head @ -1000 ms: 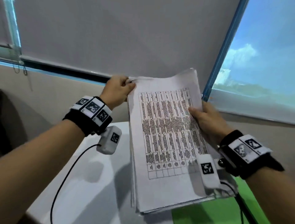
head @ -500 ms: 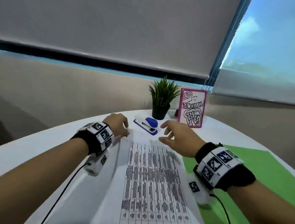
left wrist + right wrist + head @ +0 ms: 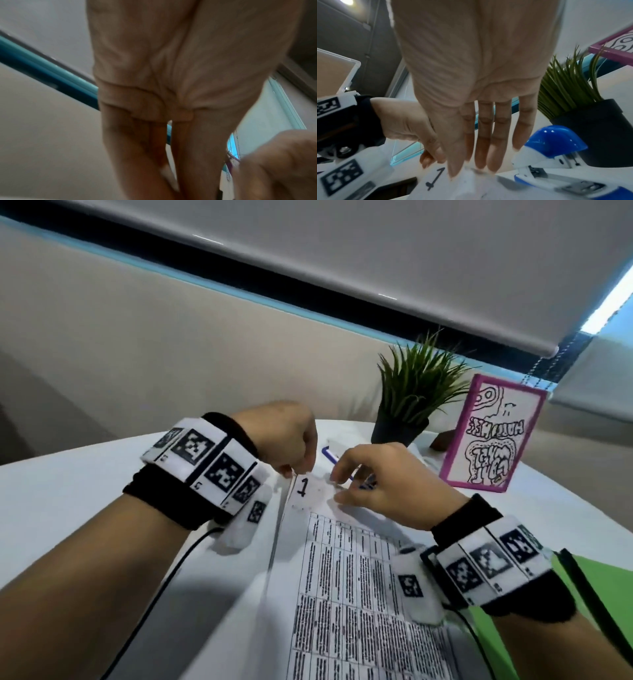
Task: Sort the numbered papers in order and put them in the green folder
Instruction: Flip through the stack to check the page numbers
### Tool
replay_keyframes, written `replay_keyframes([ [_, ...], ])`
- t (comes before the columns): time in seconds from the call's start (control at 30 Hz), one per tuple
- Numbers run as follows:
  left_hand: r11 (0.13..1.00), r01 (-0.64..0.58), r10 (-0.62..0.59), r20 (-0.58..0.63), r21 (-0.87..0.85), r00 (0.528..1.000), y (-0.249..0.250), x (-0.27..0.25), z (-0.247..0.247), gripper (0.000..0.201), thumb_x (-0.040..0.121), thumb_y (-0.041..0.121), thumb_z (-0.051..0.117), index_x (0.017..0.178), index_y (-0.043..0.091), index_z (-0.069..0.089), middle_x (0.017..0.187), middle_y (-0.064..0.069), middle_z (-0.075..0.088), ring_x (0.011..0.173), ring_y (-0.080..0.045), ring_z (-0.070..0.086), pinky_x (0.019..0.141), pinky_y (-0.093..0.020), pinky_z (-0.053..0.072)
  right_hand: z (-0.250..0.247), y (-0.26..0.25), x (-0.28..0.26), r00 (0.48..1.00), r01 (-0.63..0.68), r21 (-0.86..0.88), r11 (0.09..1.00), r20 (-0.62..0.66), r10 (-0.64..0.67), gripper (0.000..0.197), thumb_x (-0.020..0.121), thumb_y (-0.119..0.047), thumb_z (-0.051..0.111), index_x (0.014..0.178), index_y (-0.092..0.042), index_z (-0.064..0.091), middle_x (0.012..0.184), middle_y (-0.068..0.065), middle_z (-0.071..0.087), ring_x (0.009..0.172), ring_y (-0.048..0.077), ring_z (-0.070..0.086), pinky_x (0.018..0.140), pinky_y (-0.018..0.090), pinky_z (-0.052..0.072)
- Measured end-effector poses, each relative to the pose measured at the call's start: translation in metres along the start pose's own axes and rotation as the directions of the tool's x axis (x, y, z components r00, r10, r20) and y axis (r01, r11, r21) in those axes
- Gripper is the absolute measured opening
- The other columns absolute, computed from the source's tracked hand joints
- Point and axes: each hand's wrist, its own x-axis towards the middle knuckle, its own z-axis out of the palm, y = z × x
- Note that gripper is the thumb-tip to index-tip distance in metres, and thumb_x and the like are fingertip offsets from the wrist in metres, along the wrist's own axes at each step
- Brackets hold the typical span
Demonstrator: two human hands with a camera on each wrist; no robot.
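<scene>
1. Grip, left hand (image 3: 284, 440): fingers curled down onto the far left corner of the paper stack (image 3: 342, 594), apparently pinching the edge beside the handwritten "1"; the pinch itself is partly hidden.
2. Grip, right hand (image 3: 383, 481): fingers extended and relaxed, tips resting on the top margin of the top sheet, holding nothing. Right wrist view confirms straight fingers touching the sheet just right of the "1".
3. Stack lies flat on the white surface (image 3: 68, 491), printed table face up, top sheet marked "1".
4. Green folder (image 3: 603, 594) lies on the surface to the right of the stack, partly under the right wrist; no sheets are seen in it.
5. Beyond the stack: blue stapler (image 3: 556, 148), potted plant (image 3: 411, 392), pink-framed card (image 3: 493, 433).
6. Status, judged: sheet "1" on top suggests sorting is finished or nearly so; the order beneath cannot be checked. Remaining: square the stack and move it into the folder.
</scene>
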Motion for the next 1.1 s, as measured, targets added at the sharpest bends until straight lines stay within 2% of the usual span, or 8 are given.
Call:
replay_keyframes([
  [0.23, 0.998, 0.029, -0.031, 0.03, 0.049, 0.999, 0.014, 0.001, 0.004, 0.014, 0.084, 0.003, 0.065, 0.086, 0.012, 0.075, 0.081, -0.004, 0.075, 0.062, -0.01, 0.069, 0.061, -0.019, 0.052, 0.002, 0.001, -0.004, 0.997, -0.025, -0.075, 0.997, 0.077, 0.031, 0.033, 0.075, -0.044, 0.079, 0.103, -0.028, 0.069, 0.092, -0.014, 0.069, 0.079, -0.001, 0.065, 0.076, 0.023, 0.056],
  [0.33, 1.0, -0.019, 0.021, 0.101, -0.015, 0.995, 0.016, 0.001, 0.006, 0.012, 0.085, 0.002, 0.066, 0.09, 0.009, 0.074, 0.084, -0.006, 0.075, 0.07, -0.016, 0.072, 0.068, -0.024, 0.057, 0.002, 0.003, -0.004, 0.997, -0.015, -0.044, 0.999, 0.071, 0.018, 0.035, 0.072, -0.046, 0.08, 0.098, -0.027, 0.068, 0.089, -0.012, 0.069, 0.078, -0.001, 0.065, 0.073, 0.022, 0.055],
  [0.43, 0.992, -0.07, 0.084, 0.128, -0.11, 0.988, 0.014, 0.0, 0.003, 0.011, 0.084, 0.0, 0.068, 0.089, 0.008, 0.074, 0.083, -0.005, 0.073, 0.066, -0.015, 0.069, 0.069, -0.025, 0.059, 0.003, 0.007, -0.001, 0.995, -0.028, -0.05, 0.998, 0.099, 0.033, 0.037, 0.072, -0.047, 0.081, 0.1, -0.029, 0.063, 0.091, -0.014, 0.066, 0.076, 0.0, 0.064, 0.068, 0.016, 0.051],
  [0.57, 0.989, -0.094, 0.11, 0.144, -0.113, 0.983, 0.008, -0.003, -0.004, 0.01, 0.082, 0.003, 0.071, 0.086, 0.012, 0.075, 0.075, 0.0, 0.071, 0.056, -0.01, 0.062, 0.063, -0.022, 0.055, 0.004, 0.012, 0.0, 0.996, -0.003, 0.001, 1.0, 0.084, 0.003, 0.023, 0.073, -0.038, 0.083, 0.084, -0.026, 0.067, 0.072, -0.018, 0.063, 0.066, 0.0, 0.06, 0.061, 0.011, 0.043],
  [0.67, 0.987, -0.083, 0.105, 0.167, -0.137, 0.98, 0.005, -0.005, -0.007, 0.009, 0.081, 0.004, 0.073, 0.087, 0.01, 0.074, 0.078, -0.003, 0.073, 0.057, -0.01, 0.062, 0.062, -0.022, 0.053, 0.003, 0.012, 0.001, 0.996, 0.047, 0.04, 0.998, 0.068, -0.05, 0.019, 0.074, -0.033, 0.082, 0.076, -0.021, 0.067, 0.065, -0.015, 0.061, 0.061, 0.004, 0.057, 0.059, 0.017, 0.044],
  [0.8, 0.989, -0.051, 0.081, 0.213, -0.139, 0.974, 0.003, -0.007, -0.006, 0.007, 0.085, 0.006, 0.069, 0.089, 0.008, 0.074, 0.084, -0.006, 0.076, 0.066, -0.015, 0.067, 0.068, -0.025, 0.054, -0.001, 0.013, -0.002, 0.993, 0.102, 0.063, 0.993, 0.052, -0.105, 0.016, 0.077, -0.03, 0.08, 0.074, -0.018, 0.069, 0.068, -0.006, 0.068, 0.062, 0.011, 0.061, 0.063, 0.03, 0.052],
  [0.97, 0.976, -0.042, 0.101, 0.273, -0.215, 0.957, 0.006, -0.013, -0.01, 0.026, 0.088, 0.033, 0.068, 0.094, 0.008, 0.073, 0.09, -0.001, 0.077, 0.082, -0.018, 0.074, 0.074, -0.024, 0.055, -0.002, 0.015, -0.006, 0.992, 0.123, 0.003, 0.992, 0.04, -0.123, 0.007, 0.083, -0.028, 0.075, 0.079, -0.022, 0.074, 0.074, -0.01, 0.07, 0.068, 0.007, 0.064, 0.068, 0.034, 0.054],
  [1.1, 0.988, -0.037, 0.087, 0.341, -0.151, 0.936, 0.012, -0.017, -0.006, 0.029, 0.075, 0.032, 0.08, 0.094, 0.011, 0.074, 0.08, -0.001, 0.076, 0.081, -0.016, 0.074, 0.072, -0.024, 0.052, -0.003, 0.014, -0.007, 0.995, 0.101, -0.055, 0.993, 0.004, -0.101, 0.006, 0.085, -0.028, 0.074, 0.082, -0.022, 0.074, 0.074, -0.011, 0.07, 0.068, 0.004, 0.063, 0.068, 0.027, 0.052],
])
